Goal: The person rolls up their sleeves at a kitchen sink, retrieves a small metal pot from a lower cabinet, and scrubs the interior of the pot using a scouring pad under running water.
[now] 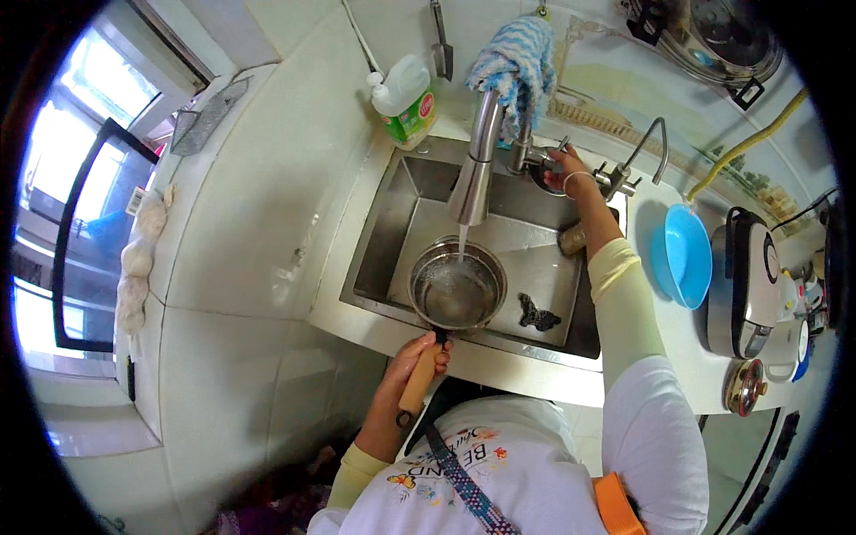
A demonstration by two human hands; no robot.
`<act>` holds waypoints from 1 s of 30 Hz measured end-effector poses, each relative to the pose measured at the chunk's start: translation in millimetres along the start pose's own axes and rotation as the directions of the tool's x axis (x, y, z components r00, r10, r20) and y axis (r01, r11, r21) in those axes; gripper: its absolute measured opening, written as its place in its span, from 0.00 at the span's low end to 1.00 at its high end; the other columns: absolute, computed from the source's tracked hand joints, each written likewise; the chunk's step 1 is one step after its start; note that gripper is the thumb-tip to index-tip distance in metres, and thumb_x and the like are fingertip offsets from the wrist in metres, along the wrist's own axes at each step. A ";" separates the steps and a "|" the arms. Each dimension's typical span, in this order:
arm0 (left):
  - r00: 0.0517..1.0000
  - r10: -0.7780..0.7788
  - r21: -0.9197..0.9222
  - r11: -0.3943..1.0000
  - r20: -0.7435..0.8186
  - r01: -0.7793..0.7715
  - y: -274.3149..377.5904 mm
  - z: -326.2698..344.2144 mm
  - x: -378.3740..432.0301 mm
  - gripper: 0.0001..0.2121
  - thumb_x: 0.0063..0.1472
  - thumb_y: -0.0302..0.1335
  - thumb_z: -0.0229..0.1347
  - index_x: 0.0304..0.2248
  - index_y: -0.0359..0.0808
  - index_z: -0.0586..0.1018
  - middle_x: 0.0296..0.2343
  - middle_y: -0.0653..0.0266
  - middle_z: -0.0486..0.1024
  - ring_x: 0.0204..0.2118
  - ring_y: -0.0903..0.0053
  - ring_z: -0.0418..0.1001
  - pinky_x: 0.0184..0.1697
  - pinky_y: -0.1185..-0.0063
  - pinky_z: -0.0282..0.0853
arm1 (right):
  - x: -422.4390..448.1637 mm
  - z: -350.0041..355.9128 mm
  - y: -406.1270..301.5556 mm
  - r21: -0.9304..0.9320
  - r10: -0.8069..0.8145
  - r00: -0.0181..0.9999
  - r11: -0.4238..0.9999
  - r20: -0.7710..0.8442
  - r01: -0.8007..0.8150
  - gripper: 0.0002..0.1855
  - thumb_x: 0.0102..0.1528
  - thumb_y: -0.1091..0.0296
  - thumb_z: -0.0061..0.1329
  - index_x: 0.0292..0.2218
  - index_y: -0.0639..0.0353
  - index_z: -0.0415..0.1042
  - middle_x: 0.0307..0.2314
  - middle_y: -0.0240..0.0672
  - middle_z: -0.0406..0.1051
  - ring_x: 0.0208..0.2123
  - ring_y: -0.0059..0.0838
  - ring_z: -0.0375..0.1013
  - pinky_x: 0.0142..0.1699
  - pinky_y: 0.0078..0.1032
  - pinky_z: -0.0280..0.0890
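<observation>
My left hand [418,364] is closed around the light wooden handle of a metal saucepan [457,285], held over the near left part of a stainless steel sink [528,234]. Water runs from the wide spout of a metal faucet [473,194] into the pan, which has some water in it. At the back of the sink, my right hand [567,172] is at the faucet's side lever, with fingers bent against it; how firmly they grip is unclear. A black scouring pad [538,314] lies on the sink floor, right of the pan.
A blue and white towel [518,60] hangs over the faucet. Behind the sink's left corner stands a detergent jug [406,100]. A small drinking-water tap [622,177], a blue plastic basin [682,257], a rice cooker [742,287] and a glass lid [743,388] are on the right.
</observation>
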State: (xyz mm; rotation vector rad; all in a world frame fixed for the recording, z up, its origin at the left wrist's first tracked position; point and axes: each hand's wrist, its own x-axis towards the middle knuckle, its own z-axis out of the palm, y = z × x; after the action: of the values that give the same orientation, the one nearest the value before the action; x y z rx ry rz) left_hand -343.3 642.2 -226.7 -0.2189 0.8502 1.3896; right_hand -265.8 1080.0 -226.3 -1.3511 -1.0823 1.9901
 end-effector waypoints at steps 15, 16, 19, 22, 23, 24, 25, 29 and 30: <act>0.997 -0.071 0.085 0.994 -0.012 0.072 13.0 11.2 0.3 0.14 0.52 0.37 0.47 0.29 0.32 0.66 0.21 0.64 0.66 0.19 0.81 0.64 0.21 0.85 0.62 | 6.9 0.1 -3.6 -0.012 0.027 0.998 1.000 -0.051 -0.028 0.38 0.43 0.65 0.48 0.50 0.29 0.42 0.28 0.33 0.58 0.17 0.27 0.59 0.22 0.28 0.63; 0.997 -0.076 0.085 0.993 -0.005 0.076 13.4 10.2 1.5 0.14 0.52 0.37 0.47 0.29 0.32 0.66 0.21 0.64 0.66 0.19 0.81 0.64 0.21 0.85 0.62 | 9.8 -2.1 -3.6 -0.017 0.028 0.998 0.999 -0.051 -0.029 0.41 0.42 0.66 0.49 0.51 0.27 0.40 0.34 0.35 0.56 0.19 0.28 0.58 0.23 0.29 0.63; 0.992 -0.124 0.108 0.987 0.027 0.121 13.2 5.3 6.7 0.15 0.53 0.38 0.45 0.28 0.32 0.68 0.17 0.65 0.65 0.18 0.81 0.63 0.21 0.86 0.61 | 18.8 -9.1 -1.9 -0.003 0.027 0.997 1.000 -0.068 -0.027 0.40 0.42 0.66 0.49 0.51 0.27 0.40 0.33 0.33 0.56 0.19 0.27 0.57 0.23 0.29 0.62; 0.990 -0.139 0.148 0.979 0.001 0.137 11.7 0.6 12.6 0.15 0.54 0.38 0.44 0.27 0.32 0.68 0.15 0.66 0.65 0.17 0.81 0.63 0.21 0.87 0.60 | 25.8 -10.6 -1.2 -0.010 0.042 0.995 0.999 -0.087 -0.043 0.35 0.43 0.65 0.49 0.49 0.32 0.45 0.32 0.33 0.56 0.19 0.26 0.57 0.24 0.29 0.62; 0.987 -0.158 0.077 0.985 0.022 0.155 10.9 -2.5 13.1 0.14 0.53 0.37 0.45 0.31 0.33 0.65 0.21 0.64 0.66 0.18 0.81 0.64 0.20 0.86 0.62 | 25.4 -7.9 -2.6 -0.014 0.039 0.996 0.999 -0.086 -0.040 0.35 0.43 0.65 0.49 0.49 0.32 0.45 0.32 0.33 0.56 0.19 0.26 0.57 0.24 0.29 0.62; 0.984 -0.175 0.006 0.985 0.046 0.175 10.6 -4.4 13.3 0.14 0.53 0.36 0.46 0.35 0.34 0.63 0.26 0.62 0.68 0.19 0.81 0.64 0.20 0.86 0.64 | 24.3 -6.0 -3.5 -0.023 0.034 0.997 0.999 -0.065 -0.036 0.33 0.43 0.65 0.49 0.48 0.34 0.47 0.32 0.33 0.56 0.19 0.26 0.57 0.24 0.29 0.62; 0.983 -0.175 0.004 0.985 0.049 0.175 10.7 -5.4 13.0 0.14 0.53 0.36 0.46 0.35 0.34 0.63 0.26 0.62 0.68 0.19 0.81 0.64 0.20 0.86 0.64 | 22.3 -3.8 -3.8 -0.031 0.030 0.999 0.999 -0.044 -0.032 0.31 0.43 0.64 0.49 0.46 0.36 0.49 0.32 0.34 0.55 0.19 0.26 0.56 0.24 0.29 0.63; 0.988 -0.136 0.015 0.991 0.077 0.136 15.0 2.2 8.0 0.14 0.53 0.35 0.46 0.34 0.34 0.63 0.24 0.61 0.67 0.19 0.80 0.65 0.20 0.85 0.64 | 18.5 2.1 -5.6 0.017 0.047 0.991 0.999 -0.125 -0.045 0.28 0.42 0.65 0.49 0.44 0.38 0.51 0.32 0.34 0.55 0.19 0.26 0.56 0.23 0.29 0.62; 0.989 -0.127 0.007 0.992 0.071 0.126 16.3 5.0 6.8 0.13 0.53 0.35 0.46 0.34 0.34 0.63 0.24 0.61 0.67 0.19 0.80 0.65 0.20 0.85 0.65 | 18.0 1.7 -6.5 0.007 0.049 0.992 0.999 -0.119 -0.048 0.29 0.42 0.66 0.49 0.45 0.38 0.51 0.32 0.35 0.56 0.18 0.26 0.56 0.23 0.29 0.62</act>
State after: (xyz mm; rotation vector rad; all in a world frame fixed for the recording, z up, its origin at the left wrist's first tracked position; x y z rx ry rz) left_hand -356.6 653.9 -222.1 -0.2166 0.7664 1.2703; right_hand -274.5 1096.7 -230.1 -1.4863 -0.9992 1.9181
